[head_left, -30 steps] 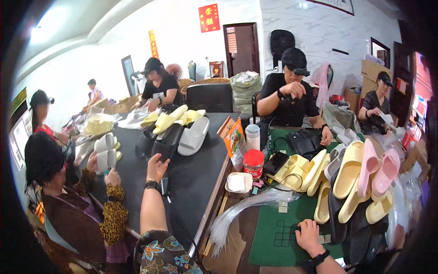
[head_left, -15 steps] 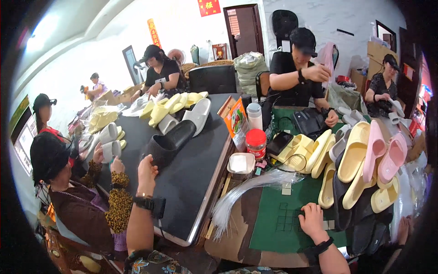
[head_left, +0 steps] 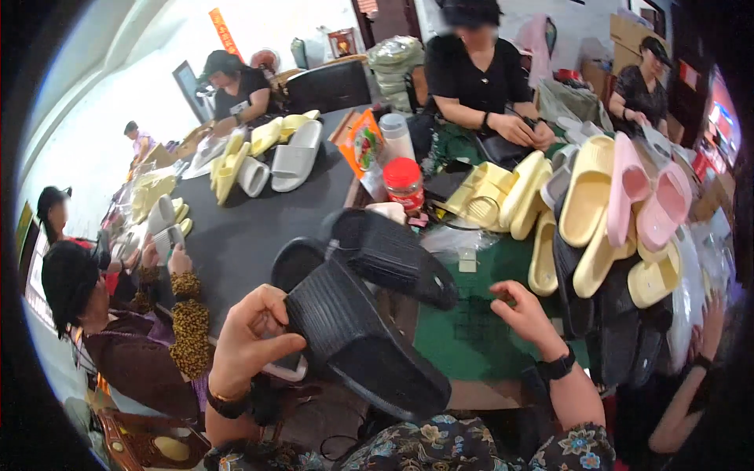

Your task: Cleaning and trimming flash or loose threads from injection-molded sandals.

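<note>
My left hand [head_left: 253,334] pinches the strap edge of a black slide slipper [head_left: 345,314], held tilted above the near table edge. Close behind it is a second black slipper [head_left: 397,255], its toe end pointing right; whether the two are joined I cannot tell. My right hand [head_left: 530,314] hovers apart from them over the green cutting mat [head_left: 452,341], fingers spread and nothing in them. Right of that hand rises a heap of yellow slippers [head_left: 591,216], pink slippers [head_left: 666,206] and black ones.
A red-lidded jar [head_left: 404,187], a clear bottle [head_left: 397,140] and an orange packet [head_left: 364,149] stand beyond the slippers. The dark table [head_left: 228,235] at left bears yellow and grey slippers. Co-workers sit around; another person's hand [head_left: 711,326] is at far right.
My left hand has brought the black slippers from the dark table rightward and nearer to me. My right hand has lifted off the mat. The view has shifted.
</note>
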A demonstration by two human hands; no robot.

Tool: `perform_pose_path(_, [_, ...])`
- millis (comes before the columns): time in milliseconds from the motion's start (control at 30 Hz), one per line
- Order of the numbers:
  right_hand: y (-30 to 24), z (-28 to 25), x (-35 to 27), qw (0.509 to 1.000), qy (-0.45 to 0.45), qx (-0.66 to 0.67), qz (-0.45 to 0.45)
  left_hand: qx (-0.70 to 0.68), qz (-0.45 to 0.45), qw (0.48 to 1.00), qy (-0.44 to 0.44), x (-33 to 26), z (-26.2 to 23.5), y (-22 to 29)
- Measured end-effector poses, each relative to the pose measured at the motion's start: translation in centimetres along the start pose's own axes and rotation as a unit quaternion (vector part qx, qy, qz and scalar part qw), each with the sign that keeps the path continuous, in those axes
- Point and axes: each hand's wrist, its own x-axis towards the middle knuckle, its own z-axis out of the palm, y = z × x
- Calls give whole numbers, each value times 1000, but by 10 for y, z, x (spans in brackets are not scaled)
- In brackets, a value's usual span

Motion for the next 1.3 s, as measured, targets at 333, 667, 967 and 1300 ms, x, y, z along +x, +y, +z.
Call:
perform_pose_path(333, [3, 0, -28, 977, -125, 173, 16, 137, 50, 980, -138, 33, 72, 1])
perform_pose_path(667, [20, 28, -38, 983, -81, 147, 72, 58, -29, 983, -170, 57, 98, -36])
perform_pose_path(967, [11, 35, -39, 998, 13, -59, 8, 1, -62, 980, -190, 74, 100, -52])
perform_pose_path(1300, [-10, 11, -59, 927, 138, -344, 49, 260, -118, 917, -278, 117, 82, -114])
